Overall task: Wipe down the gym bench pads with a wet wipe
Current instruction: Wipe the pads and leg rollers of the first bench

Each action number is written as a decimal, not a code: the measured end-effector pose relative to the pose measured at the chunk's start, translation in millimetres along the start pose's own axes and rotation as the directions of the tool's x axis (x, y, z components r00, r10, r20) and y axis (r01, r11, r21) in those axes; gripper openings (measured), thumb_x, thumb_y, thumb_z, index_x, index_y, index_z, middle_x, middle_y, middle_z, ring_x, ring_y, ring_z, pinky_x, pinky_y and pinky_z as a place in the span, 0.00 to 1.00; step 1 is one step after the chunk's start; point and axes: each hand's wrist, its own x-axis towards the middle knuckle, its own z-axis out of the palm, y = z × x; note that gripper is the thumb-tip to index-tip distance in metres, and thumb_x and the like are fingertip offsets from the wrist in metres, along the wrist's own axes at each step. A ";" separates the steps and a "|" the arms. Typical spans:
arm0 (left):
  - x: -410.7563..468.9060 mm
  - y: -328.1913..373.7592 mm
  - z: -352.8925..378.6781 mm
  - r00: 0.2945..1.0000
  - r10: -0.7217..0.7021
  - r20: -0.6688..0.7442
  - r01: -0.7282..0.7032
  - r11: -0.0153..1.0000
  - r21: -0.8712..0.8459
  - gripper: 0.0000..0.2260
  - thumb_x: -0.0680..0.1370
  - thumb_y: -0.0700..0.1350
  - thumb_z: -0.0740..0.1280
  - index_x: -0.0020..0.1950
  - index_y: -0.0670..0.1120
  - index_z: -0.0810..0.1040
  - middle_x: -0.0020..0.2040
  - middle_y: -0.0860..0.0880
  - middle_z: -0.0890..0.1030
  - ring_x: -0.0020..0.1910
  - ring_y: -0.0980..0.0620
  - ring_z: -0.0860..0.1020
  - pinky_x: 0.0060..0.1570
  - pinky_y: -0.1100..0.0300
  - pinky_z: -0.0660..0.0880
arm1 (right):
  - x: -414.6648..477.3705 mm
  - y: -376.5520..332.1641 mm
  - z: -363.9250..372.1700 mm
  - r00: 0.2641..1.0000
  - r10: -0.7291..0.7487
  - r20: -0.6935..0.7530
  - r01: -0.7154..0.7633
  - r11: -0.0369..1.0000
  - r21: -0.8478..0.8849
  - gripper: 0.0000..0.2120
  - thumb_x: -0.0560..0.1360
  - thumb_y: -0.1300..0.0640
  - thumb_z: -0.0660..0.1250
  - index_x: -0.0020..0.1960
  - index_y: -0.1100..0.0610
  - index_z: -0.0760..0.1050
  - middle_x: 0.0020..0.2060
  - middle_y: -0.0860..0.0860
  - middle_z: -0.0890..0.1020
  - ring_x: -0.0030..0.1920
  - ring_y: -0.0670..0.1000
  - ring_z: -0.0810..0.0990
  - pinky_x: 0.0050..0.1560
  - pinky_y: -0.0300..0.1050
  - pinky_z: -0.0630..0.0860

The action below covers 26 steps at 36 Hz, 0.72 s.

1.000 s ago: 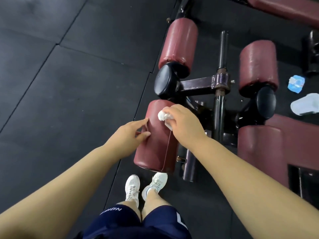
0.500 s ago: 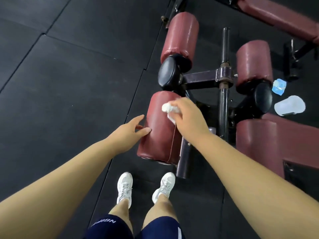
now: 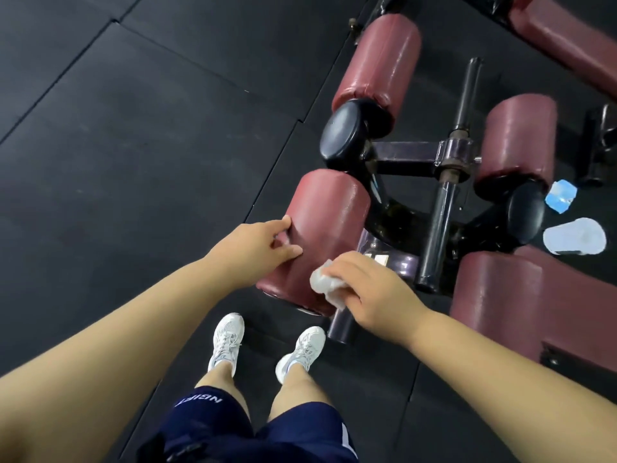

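A maroon roller pad [image 3: 329, 222] lies near the middle of the head view, on a dark metal bench frame [image 3: 437, 228]. My left hand [image 3: 257, 250] rests on the pad's left side with thumb and fingers touching it. My right hand [image 3: 370, 292] presses a crumpled white wet wipe [image 3: 325, 284] against the pad's near end. Two more maroon roller pads sit further back [image 3: 380, 58] and to the right [image 3: 519, 138]. The flat maroon bench pad [image 3: 521, 305] lies at the right.
A white wipe container [image 3: 574, 237] and a blue-white packet [image 3: 561, 196] lie on the black rubber floor at the right. Another maroon pad [image 3: 564, 38] crosses the top right corner. My white shoes [image 3: 227, 339] stand just below the roller. Open floor mats spread to the left.
My right hand has slid the wipe from the far top of the roller pad down to its near end. My left hand stays on the pad's left side. The camera has shifted.
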 end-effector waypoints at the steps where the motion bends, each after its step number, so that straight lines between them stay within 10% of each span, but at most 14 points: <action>1: -3.5 3.3 -1.6 1.000 0.025 -0.003 -0.025 0.998 0.051 0.26 0.76 0.58 0.64 0.73 0.58 0.63 0.50 0.52 0.79 0.51 0.52 0.77 0.53 0.56 0.74 | 4.9 3.3 -4.8 1.000 0.013 -0.026 -0.013 1.000 0.005 0.12 0.72 0.60 0.59 0.51 0.60 0.78 0.44 0.54 0.79 0.46 0.51 0.75 0.51 0.40 0.71; 5: -4.8 1.7 -6.6 0.995 0.096 0.001 -0.096 0.990 0.102 0.23 0.77 0.55 0.65 0.71 0.57 0.67 0.49 0.49 0.76 0.46 0.51 0.76 0.49 0.57 0.73 | 53.8 24.5 -18.3 0.952 0.263 -0.156 -0.255 0.965 0.068 0.14 0.75 0.59 0.61 0.38 0.40 0.68 0.39 0.46 0.74 0.42 0.44 0.72 0.47 0.40 0.69; 11: 11.9 -13.9 -5.7 0.998 0.054 0.017 -0.050 0.977 -0.206 0.20 0.76 0.57 0.66 0.67 0.61 0.68 0.55 0.54 0.78 0.47 0.56 0.78 0.54 0.52 0.76 | 102.7 44.0 -22.6 0.854 0.431 -0.292 -0.463 0.885 -0.048 0.02 0.74 0.62 0.60 0.44 0.56 0.69 0.46 0.52 0.72 0.40 0.51 0.72 0.40 0.44 0.67; 21: 10.5 -9.7 9.4 0.997 -0.056 0.045 0.062 0.988 -0.139 0.27 0.78 0.63 0.56 0.76 0.58 0.57 0.68 0.54 0.72 0.64 0.50 0.72 0.62 0.56 0.68 | 10.9 -5.6 4.0 0.992 -0.119 -0.043 0.117 0.992 -0.039 0.12 0.71 0.65 0.61 0.51 0.63 0.80 0.44 0.56 0.79 0.46 0.52 0.75 0.54 0.39 0.72; 26: 0.6 9.8 5.2 0.999 0.033 -0.004 -0.032 0.991 0.128 0.26 0.79 0.59 0.58 0.75 0.57 0.57 0.57 0.47 0.75 0.56 0.47 0.74 0.50 0.56 0.70 | 63.2 29.4 -27.3 0.929 0.288 -0.234 -0.295 0.955 0.002 0.10 0.73 0.58 0.62 0.50 0.52 0.80 0.47 0.52 0.77 0.48 0.48 0.74 0.53 0.42 0.70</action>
